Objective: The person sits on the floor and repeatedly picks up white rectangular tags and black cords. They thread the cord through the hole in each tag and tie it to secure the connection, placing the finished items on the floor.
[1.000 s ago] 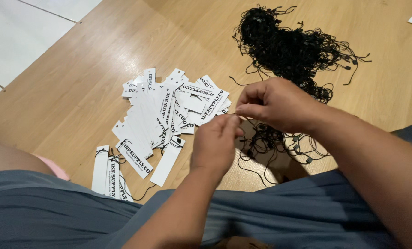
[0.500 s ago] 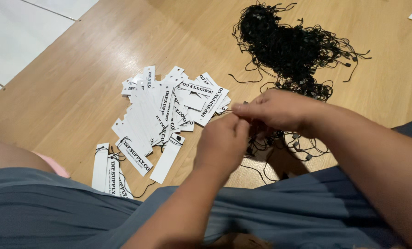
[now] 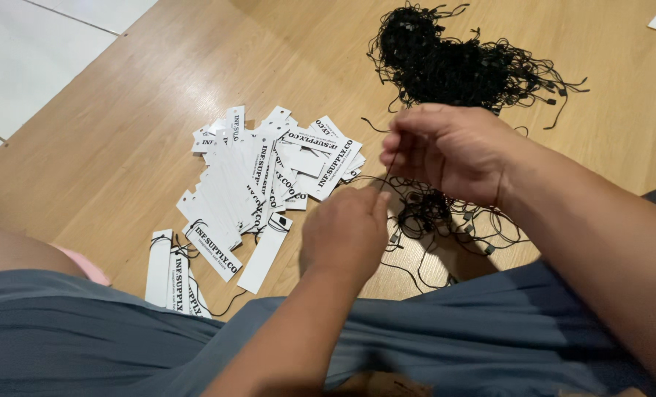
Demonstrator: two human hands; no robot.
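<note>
Wood floor (image 3: 107, 147) carries one big tangle of black strings (image 3: 453, 62) beyond the hands, one pile of white tags (image 3: 262, 176) left of them; left hand (image 3: 346, 235) and right hand (image 3: 445, 151) pinch one black string (image 3: 388, 170) between them

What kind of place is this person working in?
Probably a home or small workshop, with the person sitting on the wooden floor. A pile of white paper tags and a tangle of black strings lie there, and both hands pinch one thin string.
</note>
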